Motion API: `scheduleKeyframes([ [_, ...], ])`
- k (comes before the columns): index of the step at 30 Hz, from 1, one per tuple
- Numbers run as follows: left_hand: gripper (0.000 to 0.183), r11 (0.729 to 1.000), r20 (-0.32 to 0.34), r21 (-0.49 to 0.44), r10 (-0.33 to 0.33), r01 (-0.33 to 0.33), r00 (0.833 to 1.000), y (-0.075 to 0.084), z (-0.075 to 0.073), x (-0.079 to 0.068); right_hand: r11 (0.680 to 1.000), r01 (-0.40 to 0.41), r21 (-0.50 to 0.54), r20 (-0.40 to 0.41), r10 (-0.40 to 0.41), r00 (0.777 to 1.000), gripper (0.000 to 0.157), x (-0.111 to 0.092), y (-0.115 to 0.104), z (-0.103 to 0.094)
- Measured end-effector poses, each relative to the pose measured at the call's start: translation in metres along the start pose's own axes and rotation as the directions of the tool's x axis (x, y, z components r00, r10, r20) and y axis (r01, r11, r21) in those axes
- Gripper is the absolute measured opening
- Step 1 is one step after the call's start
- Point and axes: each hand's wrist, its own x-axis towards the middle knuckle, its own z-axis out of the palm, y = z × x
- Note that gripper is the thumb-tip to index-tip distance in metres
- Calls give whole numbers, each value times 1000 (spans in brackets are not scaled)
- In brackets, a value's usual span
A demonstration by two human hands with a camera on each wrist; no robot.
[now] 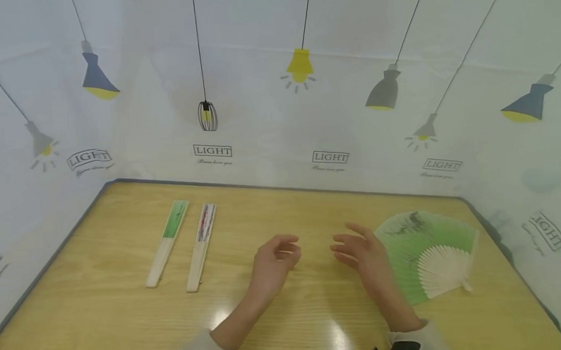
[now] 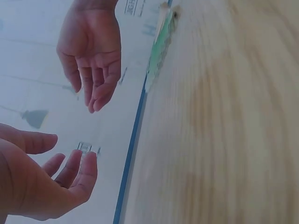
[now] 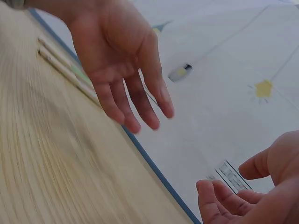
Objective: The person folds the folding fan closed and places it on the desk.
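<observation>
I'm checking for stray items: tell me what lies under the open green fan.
The open fan lies on the wooden tabletop, visible around it; whatever the fan covers cannot be seen.

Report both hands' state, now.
Left hand: open, fingers loosely bent, holding nothing.
Right hand: open, holding nothing, near the spread fan.

Glossy wood-grained table [image 1: 263, 209], matt cloth-like backdrop [image 1: 259, 113], smooth wooden-looking fan ribs [image 1: 440, 267]
</observation>
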Motion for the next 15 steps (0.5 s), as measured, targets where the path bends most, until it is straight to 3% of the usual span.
scheduleKeyframes([
  [2,26,1000,14,7,1,-1,1000,2,11,-3,994,102,48,59,-105,993,33,-4,0,-21],
  [5,26,1000,43,-22,-1,1,999,1,25,-5,970,216,114,139,-231,963,39,-10,-1,-51],
  [8,26,999,67,-51,-14,18,998,-2,39,-7,958,247,145,136,-267,954,42,-17,-6,-78],
  [10,26,997,82,-72,-26,32,996,-4,48,-7,957,271,107,116,-282,952,43,-21,-8,-96],
  [13,27,994,106,-93,-51,60,993,-6,59,-9,918,283,279,181,-340,923,47,-26,-8,-124],
  [15,27,991,118,-107,-62,75,991,-9,66,-10,848,205,488,271,-371,888,48,-28,-7,-143],
])
